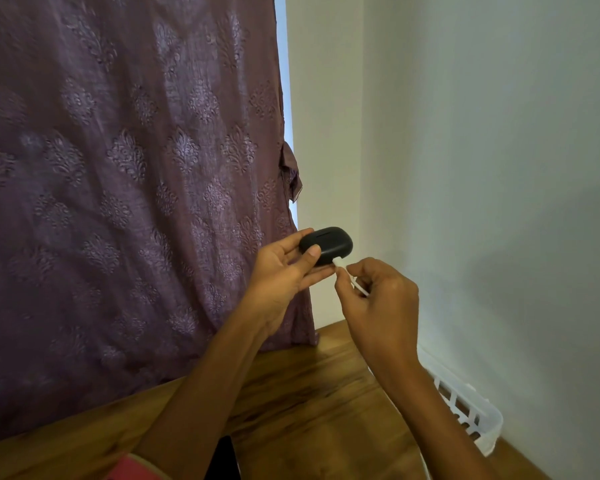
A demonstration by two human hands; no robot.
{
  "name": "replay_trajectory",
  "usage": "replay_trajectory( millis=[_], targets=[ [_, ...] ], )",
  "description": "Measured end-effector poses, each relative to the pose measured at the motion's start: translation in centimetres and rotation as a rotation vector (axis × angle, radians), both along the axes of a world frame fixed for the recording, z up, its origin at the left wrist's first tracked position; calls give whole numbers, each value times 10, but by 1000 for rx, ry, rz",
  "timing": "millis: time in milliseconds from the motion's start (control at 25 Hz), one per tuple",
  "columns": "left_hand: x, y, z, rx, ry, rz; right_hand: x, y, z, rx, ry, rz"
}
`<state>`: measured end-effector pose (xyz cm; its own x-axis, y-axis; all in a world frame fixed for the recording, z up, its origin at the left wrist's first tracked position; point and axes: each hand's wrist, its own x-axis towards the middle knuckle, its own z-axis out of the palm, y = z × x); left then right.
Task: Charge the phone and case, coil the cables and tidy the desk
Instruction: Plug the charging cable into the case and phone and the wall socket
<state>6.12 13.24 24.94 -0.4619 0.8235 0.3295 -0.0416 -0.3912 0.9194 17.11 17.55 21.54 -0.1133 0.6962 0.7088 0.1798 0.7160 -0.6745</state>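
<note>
The left hand (284,275) clasps a black case (326,244) in mid-air, thumb pressed on its near face and fingers wrapped behind, steadying it with the port edge turned toward the other hand. The right hand (374,299) pinches a white plug (339,263) between thumb and forefinger, its tip meeting the case's lower edge; whether it is fully seated cannot be told. A short run of white cable (359,287) slips back through the closed fingers and out of sight. The case is a smooth, matte, rounded pebble with a thin seam near its top; the plug is hard, glossy plastic. Both hands work above a varnished wooden desk (309,410) with dark grain streaks. Behind hangs a purple curtain (129,174), coarse-woven with raised floral motifs. A white slotted plastic tray (465,407) sits at the desk's right edge against the pale wall (499,168). The phone is not in view.
</note>
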Motion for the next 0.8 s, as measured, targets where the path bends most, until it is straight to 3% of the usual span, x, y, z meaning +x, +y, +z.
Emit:
replay_trajectory(
  millis=[160,360,520,800],
  targets=[
    [-10,11,-35,-48,-50,46,-8,12,-23,-176,-185,-7],
    [-24,25,-111,-256,-51,157,-22,27,-88,-431,-368,82],
    [-35,30,-185,-478,92,277,-22,36,-151,-560,-554,149],
    [-46,49,-272,-780,196,425,-51,51,-245,-762,-592,164]
  ],
)
